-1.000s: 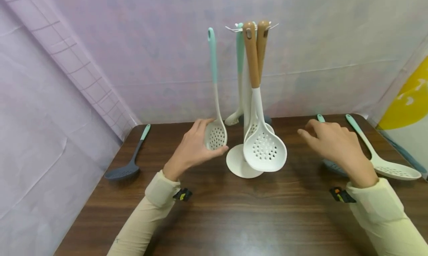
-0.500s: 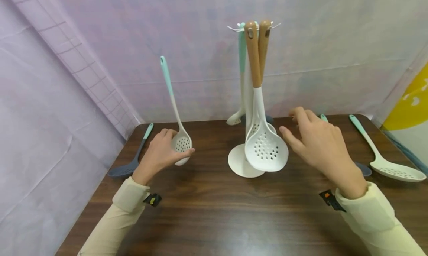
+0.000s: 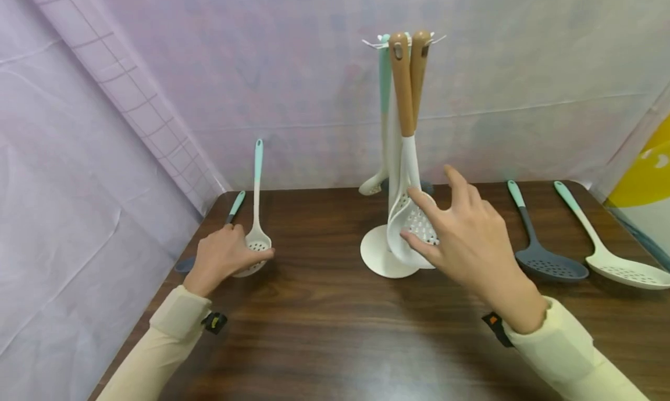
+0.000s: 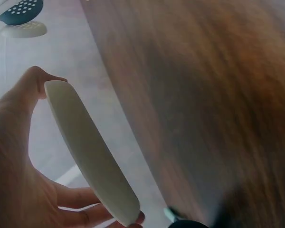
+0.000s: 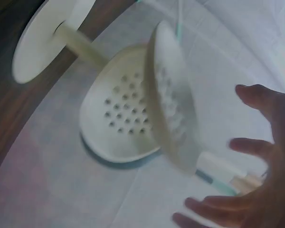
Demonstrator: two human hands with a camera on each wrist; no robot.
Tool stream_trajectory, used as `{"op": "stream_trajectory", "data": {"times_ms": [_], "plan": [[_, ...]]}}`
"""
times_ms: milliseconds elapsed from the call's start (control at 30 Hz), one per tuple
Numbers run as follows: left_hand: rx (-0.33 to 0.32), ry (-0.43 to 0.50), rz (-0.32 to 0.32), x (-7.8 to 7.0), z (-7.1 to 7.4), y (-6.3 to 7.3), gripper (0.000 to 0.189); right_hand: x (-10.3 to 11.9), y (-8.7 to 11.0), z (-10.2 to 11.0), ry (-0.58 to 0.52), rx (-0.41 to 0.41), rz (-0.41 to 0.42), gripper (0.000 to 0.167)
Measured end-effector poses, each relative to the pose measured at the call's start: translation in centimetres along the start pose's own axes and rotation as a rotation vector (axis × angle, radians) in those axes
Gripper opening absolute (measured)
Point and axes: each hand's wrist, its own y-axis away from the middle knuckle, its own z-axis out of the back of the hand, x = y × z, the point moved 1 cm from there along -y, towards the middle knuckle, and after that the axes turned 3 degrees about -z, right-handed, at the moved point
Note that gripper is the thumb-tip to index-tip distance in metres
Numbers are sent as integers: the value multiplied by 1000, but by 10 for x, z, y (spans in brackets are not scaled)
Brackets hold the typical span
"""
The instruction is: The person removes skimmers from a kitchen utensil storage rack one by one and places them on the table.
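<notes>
My left hand (image 3: 217, 256) grips a cream skimmer (image 3: 256, 235) with a mint handle by the rim of its perforated bowl, thumb on one edge and fingers on the other. In the left wrist view, the bowl's smooth edge (image 4: 95, 152) spans between thumb and fingertips. My right hand (image 3: 473, 244) is spread beside a white skimmer (image 3: 400, 249) with a wooden handle, which hangs at the front of a white utensil stand (image 3: 378, 264). From the right wrist, its bowl (image 5: 175, 95) appears apart from my fingers. Another perforated cream bowl (image 5: 118, 114) hangs behind it.
A dark grey slotted utensil (image 3: 184, 265) lies at the left, partly hidden by my left hand. At the right lie a dark grey slotted spoon (image 3: 549, 264) and a cream one (image 3: 625, 270). Other utensils, one mint-handled (image 3: 384, 87), hang on the stand.
My left hand has carried the skimmer leftward from beside the stand and lowered it towards the table's left side. The right hand has moved left to the hanging white skimmer.
</notes>
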Motion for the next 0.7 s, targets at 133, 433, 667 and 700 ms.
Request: {"op": "stream_trajectory", "data": {"times_ms": [133, 433, 667, 700], "plan": [[37, -8, 14, 3, -5, 3, 72, 10, 4, -8, 9, 67, -8, 77], [136, -95, 13, 6, -14, 4, 73, 34, 16, -29, 63, 162, -35, 95], [225, -121, 43, 5, -13, -1, 80, 45, 16, -33, 80, 142, -76, 102], [228, -119, 45, 5, -12, -2, 80, 46, 16, -34, 79, 133, -81, 101]]}}
